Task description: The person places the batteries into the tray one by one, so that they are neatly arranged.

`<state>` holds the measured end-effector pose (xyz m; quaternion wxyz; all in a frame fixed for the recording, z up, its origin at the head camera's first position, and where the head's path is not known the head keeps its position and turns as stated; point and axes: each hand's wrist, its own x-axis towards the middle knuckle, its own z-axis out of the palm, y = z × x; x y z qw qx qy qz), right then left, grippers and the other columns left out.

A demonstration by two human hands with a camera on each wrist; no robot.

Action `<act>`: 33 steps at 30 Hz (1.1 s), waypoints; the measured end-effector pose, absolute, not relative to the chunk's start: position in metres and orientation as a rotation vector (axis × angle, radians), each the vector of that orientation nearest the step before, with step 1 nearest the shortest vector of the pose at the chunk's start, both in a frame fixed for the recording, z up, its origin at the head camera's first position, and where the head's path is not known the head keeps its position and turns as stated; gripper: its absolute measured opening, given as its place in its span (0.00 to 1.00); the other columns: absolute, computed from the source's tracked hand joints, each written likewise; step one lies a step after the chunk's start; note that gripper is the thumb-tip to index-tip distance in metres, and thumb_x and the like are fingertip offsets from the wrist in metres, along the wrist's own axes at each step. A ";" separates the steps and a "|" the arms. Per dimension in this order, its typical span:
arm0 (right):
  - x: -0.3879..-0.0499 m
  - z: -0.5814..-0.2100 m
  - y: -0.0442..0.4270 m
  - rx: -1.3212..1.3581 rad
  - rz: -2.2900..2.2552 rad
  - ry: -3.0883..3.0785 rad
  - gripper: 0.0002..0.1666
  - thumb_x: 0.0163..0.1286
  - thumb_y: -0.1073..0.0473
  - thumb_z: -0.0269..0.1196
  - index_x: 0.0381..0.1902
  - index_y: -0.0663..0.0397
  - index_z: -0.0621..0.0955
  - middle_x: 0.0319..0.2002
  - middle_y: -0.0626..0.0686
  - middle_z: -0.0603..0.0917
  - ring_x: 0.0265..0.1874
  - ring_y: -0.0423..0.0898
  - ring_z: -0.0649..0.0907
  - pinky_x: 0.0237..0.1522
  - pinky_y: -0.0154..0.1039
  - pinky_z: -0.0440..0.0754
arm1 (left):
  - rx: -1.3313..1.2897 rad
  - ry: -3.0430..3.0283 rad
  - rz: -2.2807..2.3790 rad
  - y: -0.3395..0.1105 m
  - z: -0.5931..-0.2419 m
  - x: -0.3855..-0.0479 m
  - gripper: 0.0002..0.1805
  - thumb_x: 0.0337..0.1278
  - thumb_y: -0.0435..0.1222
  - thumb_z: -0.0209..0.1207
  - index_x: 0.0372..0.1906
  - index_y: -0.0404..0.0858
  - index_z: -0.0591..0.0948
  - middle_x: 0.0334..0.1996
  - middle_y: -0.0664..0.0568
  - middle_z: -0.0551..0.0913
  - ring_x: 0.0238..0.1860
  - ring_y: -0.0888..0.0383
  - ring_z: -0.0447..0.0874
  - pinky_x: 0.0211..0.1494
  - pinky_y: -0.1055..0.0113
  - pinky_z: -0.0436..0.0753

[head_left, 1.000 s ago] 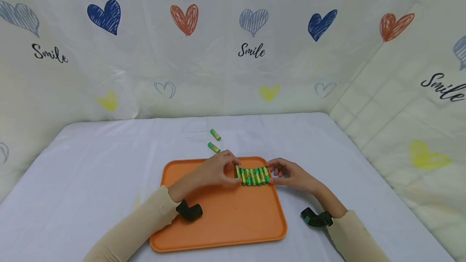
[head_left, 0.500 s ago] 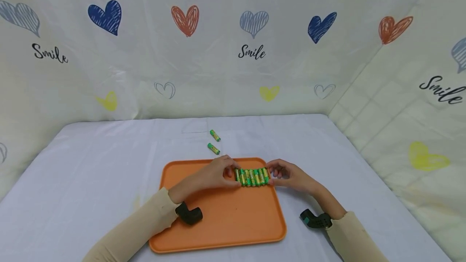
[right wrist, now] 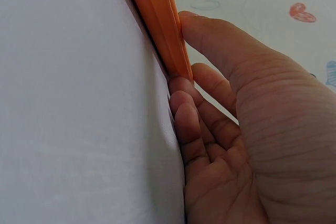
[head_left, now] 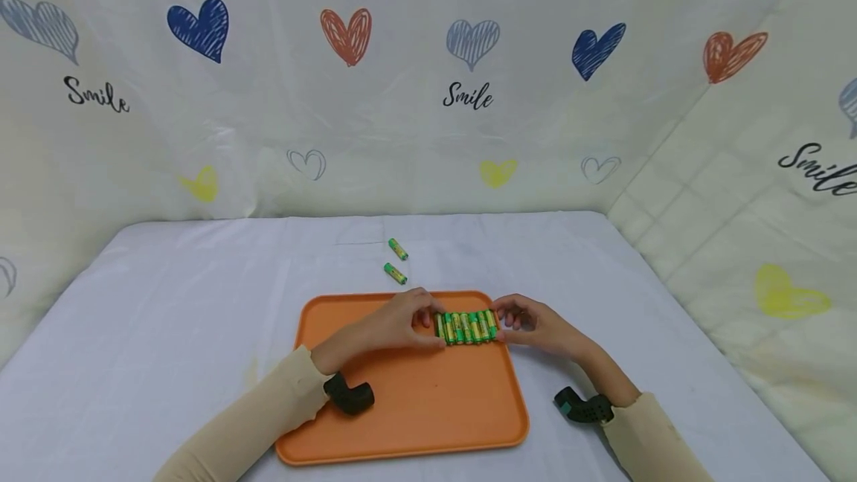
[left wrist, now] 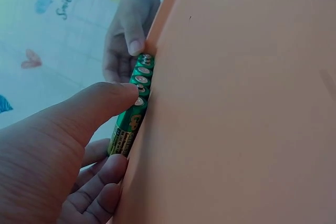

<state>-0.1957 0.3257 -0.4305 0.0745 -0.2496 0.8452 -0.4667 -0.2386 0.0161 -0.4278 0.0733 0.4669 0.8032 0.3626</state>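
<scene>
Several green-and-yellow batteries (head_left: 465, 327) lie side by side in a row at the far right of the orange tray (head_left: 428, 400). My left hand (head_left: 400, 318) pinches the row's left end, thumb on the near tips and fingers at the far side; the left wrist view shows the end battery (left wrist: 126, 129) between them. At the other end, my right hand (head_left: 535, 324) holds the row with thumb and index finger, its other fingers curled beside the tray's outer wall. In the right wrist view the tray rim (right wrist: 160, 24) hides the batteries.
Two loose batteries, a nearer one (head_left: 395, 274) and a farther one (head_left: 398, 249), lie on the white cloth (head_left: 201, 303) beyond the tray. A pale curtain (head_left: 402, 117) with printed hearts stands behind the table.
My left hand has come slightly nearer, and the leftmost battery has settled lower and closer in line with the row. My right hand has barely moved.
</scene>
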 end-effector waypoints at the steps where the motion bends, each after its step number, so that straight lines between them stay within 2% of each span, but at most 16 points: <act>1: -0.196 -0.430 0.326 -0.742 -1.398 2.538 0.25 0.62 0.62 0.70 0.57 0.56 0.77 0.41 0.55 0.77 0.36 0.46 0.74 0.37 0.33 0.73 | 1.402 2.409 1.086 0.016 -0.428 -0.239 0.23 0.55 0.44 0.69 0.53 0.37 0.79 0.35 0.54 0.75 0.35 0.62 0.71 0.40 0.70 0.73; 9: -0.195 -0.427 0.326 -0.740 -1.394 2.541 0.25 0.62 0.61 0.70 0.57 0.56 0.77 0.42 0.54 0.77 0.36 0.45 0.74 0.37 0.34 0.73 | 1.258 2.302 1.140 0.016 -0.428 -0.241 0.34 0.56 0.44 0.68 0.64 0.37 0.70 0.50 0.55 0.75 0.40 0.63 0.73 0.45 0.69 0.75; 13: -0.194 -0.427 0.325 -0.742 -1.396 2.538 0.25 0.62 0.62 0.69 0.57 0.56 0.77 0.42 0.54 0.77 0.36 0.45 0.74 0.37 0.34 0.73 | 1.211 2.264 1.211 0.015 -0.425 -0.241 0.35 0.59 0.43 0.66 0.67 0.35 0.67 0.49 0.52 0.75 0.41 0.61 0.75 0.46 0.68 0.76; 20: -0.194 -0.428 0.325 -0.746 -1.412 2.529 0.24 0.62 0.62 0.69 0.56 0.57 0.77 0.42 0.55 0.77 0.36 0.46 0.74 0.37 0.33 0.73 | 1.168 2.289 1.342 0.012 -0.424 -0.244 0.29 0.62 0.39 0.64 0.64 0.32 0.70 0.46 0.46 0.78 0.37 0.60 0.77 0.43 0.69 0.80; 25: -0.194 -0.428 0.325 -0.743 -1.420 2.528 0.24 0.62 0.62 0.69 0.56 0.57 0.77 0.41 0.56 0.77 0.36 0.47 0.73 0.36 0.33 0.73 | 1.184 2.341 1.433 0.008 -0.425 -0.248 0.24 0.62 0.38 0.63 0.59 0.31 0.74 0.44 0.46 0.79 0.34 0.60 0.77 0.39 0.69 0.79; 29: -0.194 -0.428 0.325 -0.734 -1.413 2.535 0.24 0.62 0.62 0.70 0.56 0.57 0.77 0.41 0.56 0.77 0.36 0.47 0.73 0.36 0.32 0.73 | 1.172 2.386 1.523 0.005 -0.423 -0.253 0.20 0.62 0.37 0.63 0.56 0.32 0.76 0.42 0.46 0.79 0.36 0.58 0.77 0.40 0.68 0.77; 33: -0.194 -0.429 0.324 -0.755 -1.410 2.539 0.24 0.63 0.62 0.69 0.56 0.58 0.77 0.41 0.56 0.77 0.36 0.47 0.74 0.36 0.32 0.73 | 1.146 2.432 1.612 0.002 -0.421 -0.260 0.18 0.61 0.37 0.64 0.54 0.33 0.78 0.43 0.42 0.79 0.41 0.52 0.78 0.43 0.61 0.76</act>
